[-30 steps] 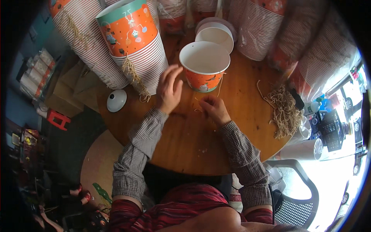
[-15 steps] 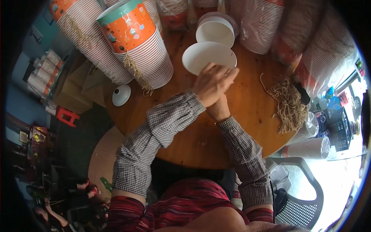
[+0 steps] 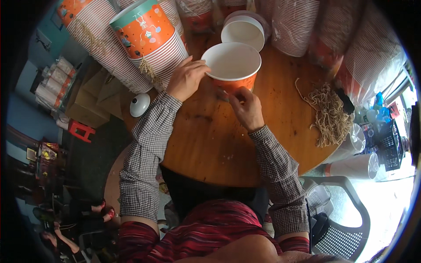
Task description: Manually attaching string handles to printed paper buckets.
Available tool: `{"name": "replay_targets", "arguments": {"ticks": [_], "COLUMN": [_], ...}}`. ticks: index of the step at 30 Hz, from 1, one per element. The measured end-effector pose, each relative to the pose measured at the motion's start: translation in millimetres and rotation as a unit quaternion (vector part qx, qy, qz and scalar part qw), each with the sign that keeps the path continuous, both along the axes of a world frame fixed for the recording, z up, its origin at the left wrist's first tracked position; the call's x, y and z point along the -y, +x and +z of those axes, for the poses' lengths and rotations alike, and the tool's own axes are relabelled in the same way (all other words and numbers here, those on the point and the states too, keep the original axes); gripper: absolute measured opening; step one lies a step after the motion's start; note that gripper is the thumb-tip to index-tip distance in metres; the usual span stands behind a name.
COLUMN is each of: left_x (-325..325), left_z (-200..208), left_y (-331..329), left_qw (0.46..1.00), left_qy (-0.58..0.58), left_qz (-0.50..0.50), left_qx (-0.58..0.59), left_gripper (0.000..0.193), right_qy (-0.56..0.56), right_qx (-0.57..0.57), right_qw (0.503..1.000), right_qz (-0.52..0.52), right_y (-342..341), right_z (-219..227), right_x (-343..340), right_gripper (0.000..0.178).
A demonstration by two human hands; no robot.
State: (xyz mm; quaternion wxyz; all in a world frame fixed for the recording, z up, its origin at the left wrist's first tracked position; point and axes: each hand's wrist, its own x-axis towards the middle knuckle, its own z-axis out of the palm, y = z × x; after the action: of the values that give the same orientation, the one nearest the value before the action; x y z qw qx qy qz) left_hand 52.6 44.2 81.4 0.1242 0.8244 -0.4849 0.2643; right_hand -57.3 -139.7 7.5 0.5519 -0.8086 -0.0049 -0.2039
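Observation:
An orange paper bucket [image 3: 240, 82] with a white inside stands upright on the round wooden table [image 3: 204, 144] in front of me. My left hand [image 3: 188, 79] has its fingertips at the left side of the bucket's rim and seems to grip it there. Low at the bucket's near side, my right hand [image 3: 247, 108] is closed in a pinch. What its fingertips hold, if anything, is too small to make out. Just behind sits a second white-lined bucket [image 3: 242, 35], tipped on its side with its mouth toward me.
Tall stacks of nested buckets [image 3: 162, 55] rise at the back left, with strings hanging from them. Plastic-wrapped stacks [image 3: 296, 28] line the far edge. A bundle of beige strings [image 3: 330, 115] lies at the right. A white lid [image 3: 140, 105] rests on the left edge, and a grey chair [image 3: 351, 206] stands at lower right.
My hands, crossed at the bucket's near side before, have come apart. The left has moved to the rim's left side and the right lower down. The bucket has shifted slightly left.

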Motion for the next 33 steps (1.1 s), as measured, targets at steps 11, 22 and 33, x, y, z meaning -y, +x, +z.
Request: {"name": "replay_targets", "arguments": {"ticks": [11,22,33], "left_x": [22,23,30], "left_z": [-15,-9,-10], "left_y": [-52,-59,-68], "left_qw": [0.989,0.986,0.99], "left_qy": [-0.101,-0.08,-0.068], "left_qz": [-0.003,0.003,0.005], "left_qx": [-0.108,-0.149,-0.127], "left_gripper": [0.023,0.026,0.025], "right_qy": [0.325,0.301,0.347], "right_qx": [-0.023,-0.058,-0.03], "right_qw": [0.942,0.947,0.934], "right_qz": [0.085,0.098,0.084], "right_y": [4,-1,-3], "right_z": [-10,-4,-1], "right_x": [-9,-11,-13], "right_gripper": [0.017,0.017,0.012]}}
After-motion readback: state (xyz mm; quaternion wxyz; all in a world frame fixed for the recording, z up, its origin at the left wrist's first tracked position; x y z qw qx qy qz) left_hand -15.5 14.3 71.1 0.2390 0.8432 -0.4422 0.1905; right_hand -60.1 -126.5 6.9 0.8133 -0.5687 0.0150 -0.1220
